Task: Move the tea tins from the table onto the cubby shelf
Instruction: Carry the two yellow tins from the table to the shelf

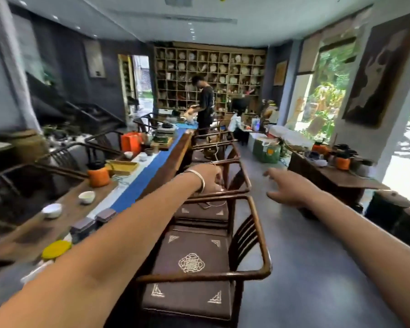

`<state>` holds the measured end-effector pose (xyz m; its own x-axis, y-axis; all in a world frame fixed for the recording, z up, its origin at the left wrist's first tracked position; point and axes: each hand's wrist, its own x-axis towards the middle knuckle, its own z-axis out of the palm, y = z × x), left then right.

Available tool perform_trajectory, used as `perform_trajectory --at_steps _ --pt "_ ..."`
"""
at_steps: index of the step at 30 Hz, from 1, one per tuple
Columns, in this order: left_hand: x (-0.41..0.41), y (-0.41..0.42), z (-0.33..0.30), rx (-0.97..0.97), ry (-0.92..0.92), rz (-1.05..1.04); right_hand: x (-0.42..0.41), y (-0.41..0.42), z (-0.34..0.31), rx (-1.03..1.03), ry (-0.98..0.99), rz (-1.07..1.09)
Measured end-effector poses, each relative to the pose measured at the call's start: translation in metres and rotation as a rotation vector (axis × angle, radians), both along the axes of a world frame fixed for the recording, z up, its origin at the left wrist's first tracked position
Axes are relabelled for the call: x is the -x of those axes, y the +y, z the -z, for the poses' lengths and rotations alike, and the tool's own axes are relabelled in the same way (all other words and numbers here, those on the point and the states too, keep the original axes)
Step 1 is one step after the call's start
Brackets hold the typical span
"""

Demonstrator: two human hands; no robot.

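Head view showed both bare arms stretched forward over a row of wooden armchairs (223, 245) with brown embroidered cushions. The left hand (208, 177), a silver bangle (198, 179) at its wrist, was seen near the centre of the frame above the second chair's top rail; its fingers were curled downward, but whether anything was pinched in them could not be told through the blur. The right hand (291, 188) was held at about three o'clock from the left one, well apart from it, with its fingers spread and relaxed and nothing held.

Two dark square tea tins (92, 222) were found standing side by side, just touching, at about eight o'clock from the left hand, on the long wooden counter (33, 233) beside a blue runner (147, 176). A yellow lid (56, 249) lay nearer the camera, and white cups (87, 197) and an orange jar (98, 177) stood farther along the counter. The cubby shelf (208, 74) was seen against the far wall at twelve o'clock, many of its compartments filled with pale wares, and a person (205, 102) in dark clothes stood before it.
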<state>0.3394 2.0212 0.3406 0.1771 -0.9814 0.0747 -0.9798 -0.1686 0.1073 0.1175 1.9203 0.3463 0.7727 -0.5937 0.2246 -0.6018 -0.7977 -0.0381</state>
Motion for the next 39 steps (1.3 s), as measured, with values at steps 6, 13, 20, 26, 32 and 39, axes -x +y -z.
perform_trajectory --at_steps 6,13,20,26,32,39 --pt "-0.088 0.069 0.033 -0.053 0.008 -0.4 -0.129 -0.007 0.029 -0.008 0.03 -0.367" --pt "-0.109 0.17 0.057 -0.046 0.036 -0.829 -0.237 0.023 0.045 -0.044 0.126 -0.746" --pt "-0.08 0.244 0.098 -0.152 0.145 -1.151 -0.283 0.072 0.089 -0.11 0.224 -0.999" --pt "-0.082 0.261 0.142 -0.167 0.248 -1.277 -0.325 0.088 0.129 -0.15 0.319 -1.122" --pt "-0.132 0.247 0.189 -0.17 0.318 -1.261 -0.371 0.083 0.165 -0.139 0.41 -1.123" --pt "-0.232 0.225 0.24 -0.128 0.346 -1.186 -0.456 0.066 0.21 -0.167 0.482 -1.04"
